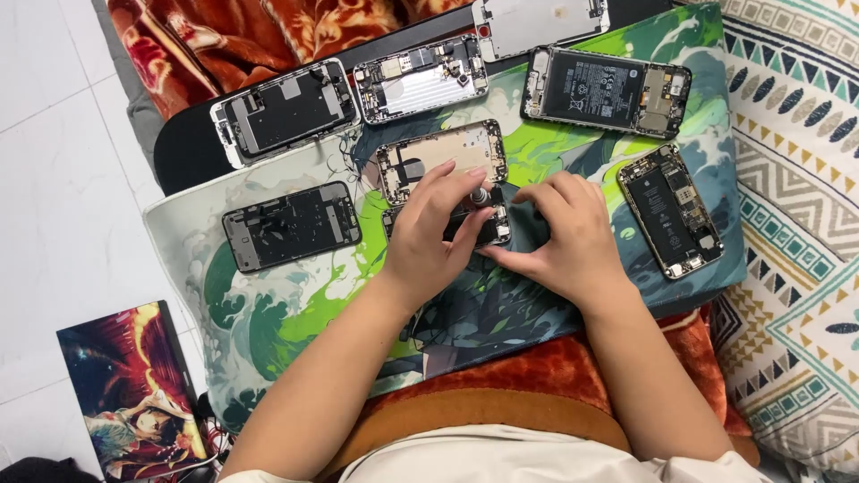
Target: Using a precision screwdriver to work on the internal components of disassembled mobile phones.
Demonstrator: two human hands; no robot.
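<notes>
My left hand [432,229] and my right hand [565,234] meet over a small opened phone [489,228] lying on a green and teal printed mat [268,304]. The left fingers pinch a small round silver part [480,194] above that phone. The right fingers rest on the phone's right end, holding it down. Most of the phone is hidden under both hands. Just beyond it lies an opened phone shell with a gold frame [441,159].
Several other opened phones lie around on the mat: a dark one [291,224] at left, one [284,111] at upper left, one [420,78] at top, a large one with a battery [607,90], and one [671,210] at right. A patterned cushion [796,224] borders the right. A picture box [130,389] sits on the white floor.
</notes>
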